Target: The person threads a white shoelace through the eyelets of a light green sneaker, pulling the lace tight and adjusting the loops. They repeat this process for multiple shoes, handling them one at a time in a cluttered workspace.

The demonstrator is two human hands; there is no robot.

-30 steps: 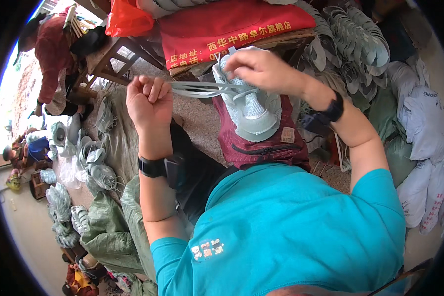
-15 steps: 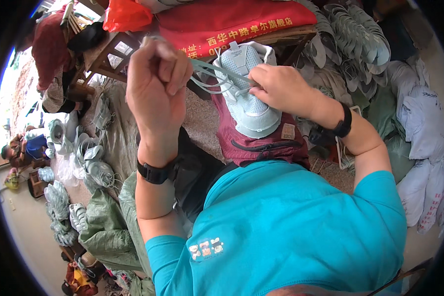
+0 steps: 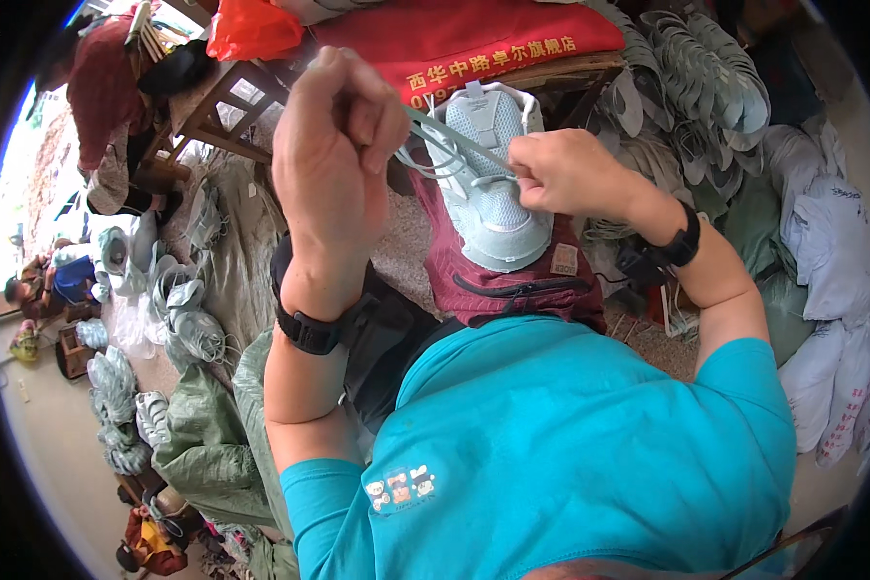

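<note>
Closest in, the left hand (image 3: 333, 145) is raised at about eleven o'clock, fingers pinched shut on the pale lace (image 3: 454, 140), which runs taut toward one o'clock. There the right hand (image 3: 570, 174) is closed over the lace at the shoe's eyelets, though its fingertips are hard to make out. The light green shoe (image 3: 488, 198) sits toe-down on a maroon bag (image 3: 512, 285). Beyond, a red cloth (image 3: 473, 39) drapes a wooden table (image 3: 212, 106).
</note>
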